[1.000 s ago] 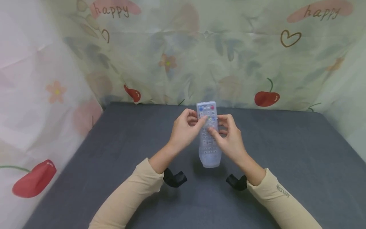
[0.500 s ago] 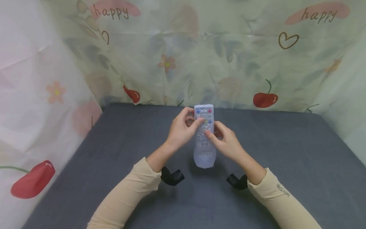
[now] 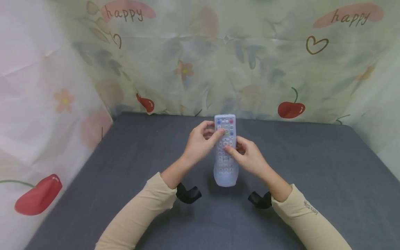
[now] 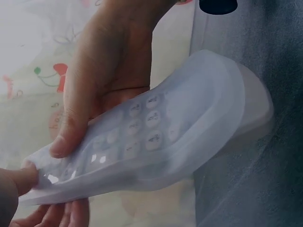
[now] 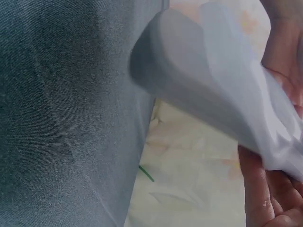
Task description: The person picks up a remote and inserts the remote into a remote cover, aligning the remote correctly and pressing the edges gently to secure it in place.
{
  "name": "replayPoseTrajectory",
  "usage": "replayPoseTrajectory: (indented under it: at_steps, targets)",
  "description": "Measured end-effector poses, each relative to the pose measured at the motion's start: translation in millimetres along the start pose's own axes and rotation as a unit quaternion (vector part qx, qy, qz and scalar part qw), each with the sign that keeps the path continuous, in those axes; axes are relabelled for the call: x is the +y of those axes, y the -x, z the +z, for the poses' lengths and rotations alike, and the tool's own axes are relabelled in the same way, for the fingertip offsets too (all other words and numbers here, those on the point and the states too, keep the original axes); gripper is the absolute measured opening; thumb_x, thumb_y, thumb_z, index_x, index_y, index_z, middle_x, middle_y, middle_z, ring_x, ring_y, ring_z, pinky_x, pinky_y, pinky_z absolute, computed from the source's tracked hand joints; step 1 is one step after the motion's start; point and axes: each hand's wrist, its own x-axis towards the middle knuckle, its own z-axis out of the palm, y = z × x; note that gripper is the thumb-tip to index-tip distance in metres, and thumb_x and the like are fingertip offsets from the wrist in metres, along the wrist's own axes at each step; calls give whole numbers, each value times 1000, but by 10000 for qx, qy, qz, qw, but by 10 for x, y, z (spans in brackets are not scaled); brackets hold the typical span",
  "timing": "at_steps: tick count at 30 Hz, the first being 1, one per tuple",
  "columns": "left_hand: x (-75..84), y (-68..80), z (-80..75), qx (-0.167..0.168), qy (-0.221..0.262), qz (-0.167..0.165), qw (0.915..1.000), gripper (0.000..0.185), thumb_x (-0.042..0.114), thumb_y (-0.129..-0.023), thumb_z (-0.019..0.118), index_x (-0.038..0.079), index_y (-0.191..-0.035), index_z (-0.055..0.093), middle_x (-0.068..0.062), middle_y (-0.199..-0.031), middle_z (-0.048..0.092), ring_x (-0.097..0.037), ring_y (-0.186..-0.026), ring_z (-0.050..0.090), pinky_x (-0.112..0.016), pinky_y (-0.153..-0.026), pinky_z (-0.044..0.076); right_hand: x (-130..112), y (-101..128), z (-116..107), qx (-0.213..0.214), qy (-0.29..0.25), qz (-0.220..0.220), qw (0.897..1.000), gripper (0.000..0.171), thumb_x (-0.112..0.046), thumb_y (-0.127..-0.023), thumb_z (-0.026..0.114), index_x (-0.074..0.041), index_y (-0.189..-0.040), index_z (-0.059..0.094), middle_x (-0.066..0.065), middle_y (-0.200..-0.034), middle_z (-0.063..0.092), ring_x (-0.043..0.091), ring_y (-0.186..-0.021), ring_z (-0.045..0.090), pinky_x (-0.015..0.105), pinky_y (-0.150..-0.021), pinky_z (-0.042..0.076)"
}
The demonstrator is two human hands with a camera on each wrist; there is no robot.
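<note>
In the head view, both hands hold a pale remote control [image 3: 225,159] in a translucent soft cover [image 3: 225,179], raised over the table. My left hand [image 3: 199,141] pinches its upper left side, thumb on the buttons. Slightly lower, my right hand [image 3: 249,155] grips the right edge with its thumb on the front. The left wrist view shows number keys through the cover [image 4: 189,113], with a pale rounded end [image 4: 258,106] projecting behind it. From the right wrist, that end [image 5: 182,61] stands apart from the cover's loose lower edge [image 5: 227,52]. Some fingers are hidden behind the remote.
A dark grey cloth-covered table [image 3: 140,149] lies below. Printed fabric [image 3: 200,69] with cherries and flowers hangs at the back and on both sides. Black bands [image 3: 189,195] stick out by both wrists.
The remote has dropped slightly and straightened. My right hand has shifted a little down with it, while my left hand keeps nearly the same grip.
</note>
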Motion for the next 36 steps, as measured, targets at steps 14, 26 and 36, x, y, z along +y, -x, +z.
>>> replayPoseTrajectory:
  at_steps: [14,26,36]
  targets:
    - [-88,30,24,-76,-83,143,9998,29,20,-89,64,2,-112,64,-16,-91,70,-22,-75,67,-24,-64,52,-84,-60,-153,673,201,-107,9975,20,-16,-98,48,3,-101,55,20,-84,59,8,-64,59,21,-63,54]
    - [-63,49,43,-52,214,3,9998,31,17,-90,62,5,-119,63,-16,-95,69,-21,-75,65,-23,-59,51,-72,-55,-221,550,1039,-776,9900,8,-9,-95,52,-2,-93,57,7,-71,51,12,-57,46,23,-53,42]
    - [9,78,91,585,1205,-429,9901,32,12,-89,63,4,-119,63,-22,-98,68,-11,-68,63,-28,-60,55,-104,-41,-109,976,1560,-1457,9721,7,-3,-89,54,-4,-83,56,2,-64,44,11,-54,37,22,-49,33]
